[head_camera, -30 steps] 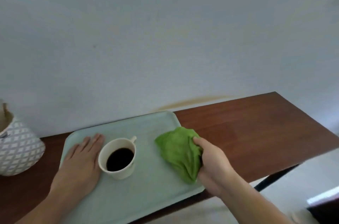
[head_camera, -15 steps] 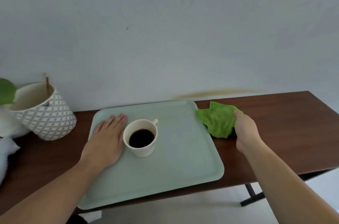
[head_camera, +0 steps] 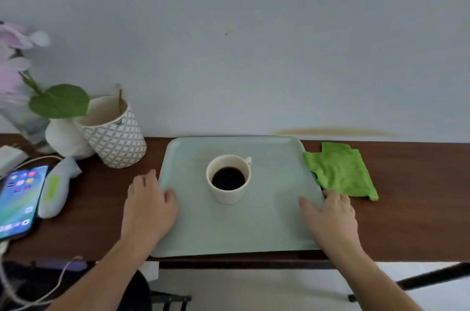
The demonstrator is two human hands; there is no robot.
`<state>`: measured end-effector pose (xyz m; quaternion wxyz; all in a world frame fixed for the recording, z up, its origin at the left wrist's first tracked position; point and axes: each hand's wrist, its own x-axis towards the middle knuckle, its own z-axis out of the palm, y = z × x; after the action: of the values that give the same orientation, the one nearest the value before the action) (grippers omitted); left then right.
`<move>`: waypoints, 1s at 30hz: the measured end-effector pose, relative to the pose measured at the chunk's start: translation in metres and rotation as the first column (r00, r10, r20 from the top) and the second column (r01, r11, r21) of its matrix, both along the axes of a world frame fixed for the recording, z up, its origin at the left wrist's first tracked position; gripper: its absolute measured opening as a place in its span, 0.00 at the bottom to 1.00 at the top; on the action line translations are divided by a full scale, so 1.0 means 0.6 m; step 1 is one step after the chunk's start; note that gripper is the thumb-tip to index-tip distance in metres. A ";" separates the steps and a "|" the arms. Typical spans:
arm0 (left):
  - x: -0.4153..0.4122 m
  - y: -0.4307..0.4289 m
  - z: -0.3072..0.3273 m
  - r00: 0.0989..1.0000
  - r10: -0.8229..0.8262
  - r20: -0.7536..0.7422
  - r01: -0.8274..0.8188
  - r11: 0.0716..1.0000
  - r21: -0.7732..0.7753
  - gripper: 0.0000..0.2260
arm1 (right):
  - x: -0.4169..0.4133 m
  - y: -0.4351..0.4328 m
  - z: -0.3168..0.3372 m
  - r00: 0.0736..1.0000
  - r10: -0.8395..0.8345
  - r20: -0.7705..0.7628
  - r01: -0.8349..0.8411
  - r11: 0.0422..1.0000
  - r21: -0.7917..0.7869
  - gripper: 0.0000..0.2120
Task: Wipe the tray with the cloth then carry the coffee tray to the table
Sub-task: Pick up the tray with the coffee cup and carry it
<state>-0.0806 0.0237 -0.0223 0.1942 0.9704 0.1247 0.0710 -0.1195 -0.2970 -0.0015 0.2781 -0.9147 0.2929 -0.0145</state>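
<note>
The pale green rectangular plastic tray (head_camera: 267, 221) lies between both hands on the dark wooden surface (head_camera: 412, 221); left hand (head_camera: 148, 206) grasps its left rim, right hand (head_camera: 330, 214) its right rim, thumbs on top, white coffee cup (head_camera: 229, 178) centred, crumpled green cloth (head_camera: 340, 170) released just right

Both forearms are bare up to the frame's lower edge, with no sleeve showing on either. The left hand (head_camera: 147, 205) and right hand (head_camera: 330, 216) wear nothing: no gloves, rings, watch or bands at the wrists. Fingernails look short and plain.
</note>
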 end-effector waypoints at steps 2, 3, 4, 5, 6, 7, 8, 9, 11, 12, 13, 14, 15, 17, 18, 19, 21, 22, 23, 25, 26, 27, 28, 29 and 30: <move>-0.006 0.000 -0.007 1.000 0.011 -0.028 -0.011 1.000 -0.001 0.17 | 0.015 0.001 0.003 1.000 -0.003 -0.022 0.004 1.000 0.020 0.30; -0.007 -0.001 -0.006 1.000 0.006 -0.011 -0.006 1.000 -0.003 0.12 | 0.021 0.002 0.004 0.999 -0.007 -0.037 0.007 1.000 0.022 0.30; -0.006 -0.003 -0.005 1.000 0.006 0.009 -0.006 1.000 -0.015 0.09 | 0.025 0.005 0.005 0.999 -0.013 -0.052 0.014 1.000 0.014 0.30; -0.005 -0.003 -0.001 1.000 0.013 0.021 -0.013 0.999 -0.035 0.08 | 0.026 0.008 0.005 0.998 -0.020 -0.059 0.020 1.000 -0.001 0.30; -0.002 0.000 0.001 0.999 0.025 0.026 -0.023 0.998 -0.058 0.08 | 0.025 0.012 0.004 0.998 -0.025 -0.052 0.024 0.999 -0.022 0.29; 0.001 0.004 0.003 0.999 0.035 0.022 -0.034 0.997 -0.071 0.08 | 0.022 0.015 0.001 0.999 -0.024 -0.036 0.022 0.999 -0.042 0.28; 0.004 0.008 0.005 0.999 0.039 0.016 -0.038 0.997 -0.071 0.09 | 0.019 0.018 -0.001 1.000 -0.020 -0.023 0.019 0.998 -0.054 0.27; 0.006 0.013 0.006 0.999 0.038 0.006 -0.037 0.997 -0.066 0.09 | 0.015 0.020 -0.003 1.000 -0.015 -0.018 0.014 0.998 -0.053 0.26; 0.010 0.022 0.008 1.000 0.027 -0.012 -0.028 0.998 -0.056 0.10 | 0.009 0.019 -0.003 1.000 -0.007 -0.023 0.006 1.000 -0.022 0.25; 0.010 0.025 0.010 1.000 0.021 -0.023 -0.022 0.998 -0.054 0.10 | 0.006 0.018 -0.002 1.000 -0.003 -0.023 0.003 1.000 -0.001 0.24; 0.011 0.027 0.012 0.999 0.016 -0.035 -0.018 0.998 -0.054 0.11 | 0.002 0.018 -0.001 1.000 0.000 -0.020 0.000 1.000 0.019 0.23; 0.013 0.029 0.013 0.999 0.010 -0.045 -0.013 0.998 -0.058 0.11 | -0.001 0.018 -0.001 1.000 0.000 -0.014 0.000 0.999 0.035 0.22; 0.015 0.031 0.014 0.999 0.006 -0.052 -0.010 0.998 -0.065 0.11 | -0.004 0.018 -0.001 1.000 0.000 -0.007 0.000 0.999 0.041 0.22; 0.018 0.033 0.013 0.998 0.000 -0.056 -0.005 0.997 -0.082 0.10 | -0.007 0.018 -0.003 1.000 0.008 -0.004 -0.008 1.000 0.023 0.21; 0.017 0.032 0.012 0.999 -0.003 -0.050 -0.001 0.996 -0.085 0.11 | -0.006 0.018 -0.005 1.000 0.010 -0.007 -0.010 1.000 0.004 0.21; 0.015 0.030 0.010 0.999 -0.006 -0.045 0.002 0.997 -0.078 0.11 | -0.004 0.017 -0.006 1.000 0.010 -0.010 -0.010 1.000 -0.021 0.22; 0.009 0.025 0.008 0.999 -0.007 -0.044 0.005 1.000 -0.028 0.11 | 0.002 0.013 -0.008 1.000 0.011 -0.010 -0.012 0.996 -0.092 0.24; 0.005 0.021 0.007 0.999 -0.004 -0.042 0.004 1.000 0.004 0.11 | 0.004 0.012 -0.009 1.000 0.014 -0.009 -0.016 0.990 -0.140 0.25; 0.001 0.017 0.007 0.999 0.003 -0.034 -0.002 0.999 0.035 0.11 | 0.004 0.013 -0.011 1.000 0.019 -0.008 -0.020 0.980 -0.196 0.25; -0.008 0.003 0.009 1.000 -0.001 0.018 -0.001 0.995 0.103 0.10 | 0.004 0.022 -0.013 0.999 0.038 0.029 -0.028 0.950 -0.312 0.26; -0.011 -0.006 0.010 0.999 -0.027 0.039 0.021 0.989 0.147 0.09 | 0.005 0.030 -0.012 0.996 0.059 0.074 -0.029 0.935 -0.353 0.26; -0.015 -0.015 0.012 0.998 -0.050 0.047 0.041 0.983 0.181 0.10 | 0.008 0.039 -0.008 0.989 0.083 0.121 -0.032 0.927 -0.375 0.26; -0.016 -0.023 0.014 0.998 -0.052 0.041 0.044 0.982 0.181 0.11 | 0.013 0.047 -0.004 0.983 0.103 0.150 -0.041 0.927 -0.372 0.27; -0.016 -0.028 0.017 0.999 -0.037 0.020 0.033 0.989 0.145 0.14 | 0.020 0.052 0.002 0.982 0.107 0.157 -0.047 0.938 -0.343 0.27; -0.013 -0.030 0.021 1.000 -0.015 -0.006 0.015 0.996 0.092 0.16 | 0.027 0.051 0.008 0.984 0.091 0.151 -0.043 0.954 -0.297 0.28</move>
<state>-0.0887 0.0059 -0.0098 0.1494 0.9795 0.1144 0.0726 -0.1035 -0.2662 0.0033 0.1633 -0.9508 0.2325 -0.1231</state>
